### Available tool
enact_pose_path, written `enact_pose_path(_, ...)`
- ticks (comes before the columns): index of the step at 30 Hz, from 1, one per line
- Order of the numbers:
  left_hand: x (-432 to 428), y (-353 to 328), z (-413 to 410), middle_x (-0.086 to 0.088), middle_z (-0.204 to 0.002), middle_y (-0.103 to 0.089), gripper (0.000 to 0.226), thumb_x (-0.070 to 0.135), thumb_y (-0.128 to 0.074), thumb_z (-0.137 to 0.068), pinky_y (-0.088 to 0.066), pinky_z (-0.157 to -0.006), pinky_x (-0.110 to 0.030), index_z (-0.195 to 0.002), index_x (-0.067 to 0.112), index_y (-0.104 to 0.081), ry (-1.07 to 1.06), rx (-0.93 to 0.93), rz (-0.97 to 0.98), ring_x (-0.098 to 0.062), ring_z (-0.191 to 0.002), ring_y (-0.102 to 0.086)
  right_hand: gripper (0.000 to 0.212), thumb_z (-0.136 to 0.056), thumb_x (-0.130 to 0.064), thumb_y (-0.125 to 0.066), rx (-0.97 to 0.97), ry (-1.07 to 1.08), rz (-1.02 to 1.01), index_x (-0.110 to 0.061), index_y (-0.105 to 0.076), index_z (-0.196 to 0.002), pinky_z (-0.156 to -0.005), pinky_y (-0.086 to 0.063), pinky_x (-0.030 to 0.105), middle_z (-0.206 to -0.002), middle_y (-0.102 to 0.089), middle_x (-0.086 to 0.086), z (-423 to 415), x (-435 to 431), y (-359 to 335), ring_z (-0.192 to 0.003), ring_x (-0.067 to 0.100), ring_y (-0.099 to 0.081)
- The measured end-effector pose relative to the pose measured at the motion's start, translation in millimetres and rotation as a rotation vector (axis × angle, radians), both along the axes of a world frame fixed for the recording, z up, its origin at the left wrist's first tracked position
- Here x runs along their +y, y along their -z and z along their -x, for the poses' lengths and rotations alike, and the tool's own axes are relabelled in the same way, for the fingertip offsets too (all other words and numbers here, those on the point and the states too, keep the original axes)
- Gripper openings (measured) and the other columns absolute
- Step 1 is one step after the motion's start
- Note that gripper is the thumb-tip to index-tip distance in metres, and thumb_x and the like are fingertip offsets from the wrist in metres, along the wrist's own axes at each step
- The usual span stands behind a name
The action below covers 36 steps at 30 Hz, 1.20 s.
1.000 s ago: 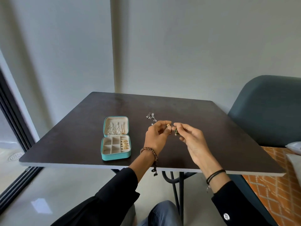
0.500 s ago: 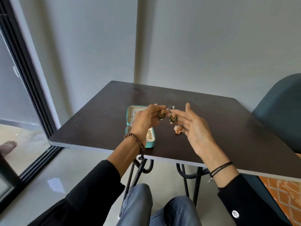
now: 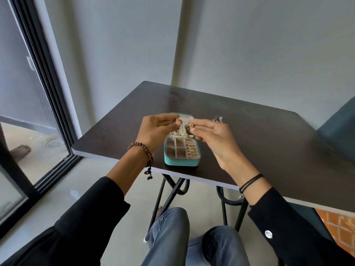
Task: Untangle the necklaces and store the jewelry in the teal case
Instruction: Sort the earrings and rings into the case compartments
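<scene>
The teal case [image 3: 181,162] lies open near the table's front edge, its lid raised at the back. Gold rings [image 3: 190,150] fill its right-hand slots, and the other compartments look bare. Both hands hover just above the lid. My right hand [image 3: 213,139] pinches a gold and green earring [image 3: 190,126] between thumb and fingertips. My left hand [image 3: 155,131] has its fingers curled and pinches a small earring piece [image 3: 175,121], mostly hidden by the fingertips. Silver jewelry hangs inside the lid, partly covered by my hands.
A small cluster of silver earrings [image 3: 218,119] lies on the dark table [image 3: 269,150] behind my right hand. A teal chair [image 3: 342,127] stands at the right. A glass sliding door [image 3: 28,112] is at the left, with a person's foot beyond it.
Both hands have carried the earrings left, from beside the case to directly over its open lid. My view has swung left and down.
</scene>
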<state>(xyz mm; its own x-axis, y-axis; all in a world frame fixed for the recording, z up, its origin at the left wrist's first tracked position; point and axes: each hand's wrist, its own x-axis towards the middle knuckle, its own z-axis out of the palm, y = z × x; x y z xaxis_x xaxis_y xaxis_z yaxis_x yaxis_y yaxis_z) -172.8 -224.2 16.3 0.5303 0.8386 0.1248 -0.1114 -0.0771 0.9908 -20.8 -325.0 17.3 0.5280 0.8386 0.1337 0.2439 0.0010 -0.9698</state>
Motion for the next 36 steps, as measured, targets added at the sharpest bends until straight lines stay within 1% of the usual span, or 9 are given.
enact_pose_path(4, 16, 16, 7, -0.006, -0.097, -0.078, 0.027, 0.014, -0.078, -0.084, -0.057, -0.092, -0.03, -0.11, 0.009, -0.075, -0.099, 0.051, -0.04, -0.014, -0.092, -0.074, 0.022, -0.087, -0.009, -0.078, -0.164, 0.0, 0.026, -0.018, -0.079, -0.108, -0.094, -0.059, 0.032, -0.1, -0.078, -0.002, 6, 17, 9, -0.094, 0.008, -0.074)
enact_pose_path(7, 23, 28, 10, -0.003, -0.091, -0.078, 0.021, 0.02, -0.082, -0.081, -0.056, -0.095, -0.039, -0.101, 0.015, -0.078, -0.163, 0.072, -0.054, -0.017, -0.092, -0.075, 0.02, -0.085, -0.014, -0.081, -0.276, -0.008, 0.075, -0.023, -0.08, -0.103, -0.092, -0.06, 0.03, -0.094, -0.078, -0.006, 12, 28, 16, -0.09, 0.006, -0.074)
enact_pose_path(11, 22, 34, 12, 0.0, -0.089, -0.078, 0.022, 0.023, -0.083, -0.079, -0.057, -0.093, -0.036, -0.099, 0.015, -0.079, -0.205, 0.068, -0.074, -0.013, -0.089, -0.074, 0.021, -0.084, -0.013, -0.082, -0.346, -0.036, 0.141, -0.023, -0.08, -0.102, -0.091, -0.059, 0.027, -0.09, -0.079, -0.006, 20, 38, 25, -0.085, 0.005, -0.074)
enact_pose_path(17, 20, 37, 11, 0.004, -0.087, -0.077, 0.019, 0.025, -0.082, -0.079, -0.056, -0.087, -0.018, -0.096, 0.018, -0.079, -0.208, 0.111, -0.108, -0.001, -0.083, -0.073, 0.018, -0.086, -0.017, -0.081, -0.496, -0.036, 0.224, -0.02, -0.08, -0.104, -0.068, -0.046, 0.0, -0.09, -0.077, -0.006, 24, 39, 27, -0.076, -0.007, -0.066)
enact_pose_path(21, 20, 41, 11, 0.007, -0.088, -0.076, 0.014, 0.026, -0.079, -0.082, -0.055, -0.086, -0.02, -0.096, 0.022, -0.078, -0.225, 0.159, -0.165, 0.0, -0.084, -0.071, 0.019, -0.091, -0.02, -0.076, -0.562, -0.041, 0.248, -0.021, -0.079, -0.109, -0.062, -0.041, -0.003, -0.087, -0.071, -0.009, 25, 39, 29, -0.075, -0.004, -0.064)
enact_pose_path(26, 17, 44, 7, 0.002, -0.095, -0.077, 0.019, 0.029, -0.076, -0.085, -0.057, -0.087, -0.027, -0.101, 0.02, -0.078, -0.201, 0.255, -0.219, -0.005, -0.09, -0.07, 0.026, -0.096, -0.015, -0.067, -0.51, 0.037, 0.197, -0.025, -0.076, -0.119, -0.07, -0.044, 0.001, -0.11, -0.074, -0.007, 22, 35, 35, -0.093, 0.005, -0.069)
enact_pose_path(30, 21, 49, 3, 0.0, -0.102, -0.076, 0.019, 0.027, -0.075, -0.086, -0.056, -0.083, -0.025, -0.103, 0.018, -0.078, -0.16, 0.353, -0.296, -0.007, -0.092, -0.065, 0.022, -0.096, -0.016, -0.066, -0.469, 0.074, 0.175, -0.027, -0.078, -0.111, -0.064, -0.042, -0.003, -0.105, -0.075, -0.009, 18, 32, 39, -0.088, -0.004, -0.067)
enact_pose_path(33, 29, 56, 0, 0.006, -0.102, -0.075, 0.014, 0.033, -0.075, -0.085, -0.056, -0.09, -0.04, -0.097, 0.027, -0.079, -0.186, 0.46, -0.349, -0.019, -0.111, -0.059, 0.021, -0.096, -0.017, -0.066, -0.457, 0.072, 0.151, -0.025, -0.078, -0.111, -0.067, -0.045, -0.001, -0.105, -0.075, -0.012, 15, 30, 39, -0.091, -0.008, -0.066)
enact_pose_path(36, 32, 57, -1, 0.01, -0.105, -0.074, 0.016, 0.039, -0.073, -0.086, -0.054, -0.091, -0.045, -0.1, 0.032, -0.078, -0.201, 0.542, -0.402, -0.023, -0.117, -0.055, 0.019, -0.096, -0.017, -0.067, -0.45, 0.074, 0.12, -0.024, -0.078, -0.11, -0.069, -0.048, 0.001, -0.103, -0.075, -0.013, 12, 27, 40, -0.092, -0.009, -0.066)
